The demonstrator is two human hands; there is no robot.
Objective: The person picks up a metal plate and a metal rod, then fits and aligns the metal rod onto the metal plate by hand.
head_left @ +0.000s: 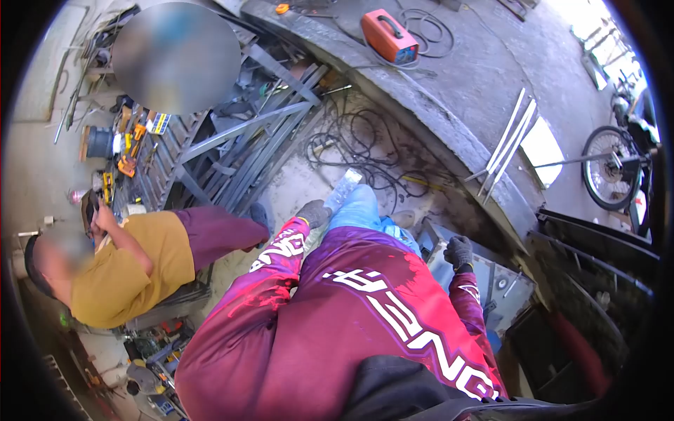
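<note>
My left hand (314,212), in a grey work glove, is closed around a clear plastic bottle (343,188) beside my left thigh. The bottle tilts forward, its lower part hidden by the glove and my jeans. On the other side, my right hand (458,252) wears a dark glove and hangs with its fingers curled in, and no object shows in it. Below and beside that hand is a grey metal cabinet (507,282) with small metal parts on top.
At left, a co-worker in a mustard shirt (137,270) faces a rack of steel bars (239,140) with yellow power tools (130,158). Black cables (358,144) coil on the floor ahead. A concrete ledge (428,105) carries an orange welding machine (390,36) and white rods (511,137).
</note>
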